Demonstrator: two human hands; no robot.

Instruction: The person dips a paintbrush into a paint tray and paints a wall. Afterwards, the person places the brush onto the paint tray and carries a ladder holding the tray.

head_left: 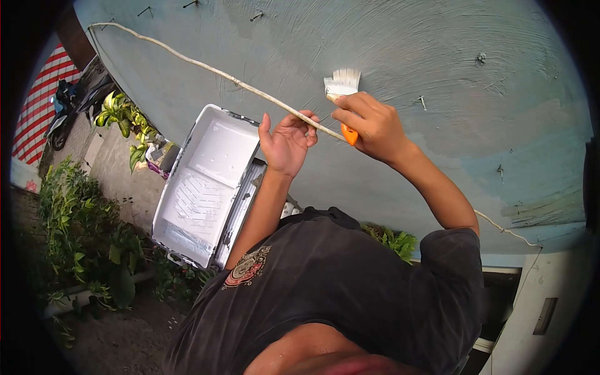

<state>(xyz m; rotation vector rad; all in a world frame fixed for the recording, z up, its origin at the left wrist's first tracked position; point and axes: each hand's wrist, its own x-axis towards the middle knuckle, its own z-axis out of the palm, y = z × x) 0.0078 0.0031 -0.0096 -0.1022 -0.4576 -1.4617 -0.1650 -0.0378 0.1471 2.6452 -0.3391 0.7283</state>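
My right hand (369,125) is closed round a paintbrush (344,82) with an orange handle and pale bristles. White paint coats the brush near its metal band, and its bristles meet the grey-blue wall (425,44). To the left, my left hand (289,142) has its palm turned up and its thumb out, with its curled fingers hooked at a thin whitish cord (237,82). The cord runs slantwise along the wall and passes behind my right hand. Beside my left forearm is a white paint tray (206,159) with a ribbed slope and wet white paint.
Several nails or screws, one a screw (422,101), stick out of the wall. A dark-edged metal ledge or step (240,212) lies beside the tray. Leafy plants (81,231) grow at the left, near a parked motorbike (69,106) and a red-and-white striped sheet (47,100).
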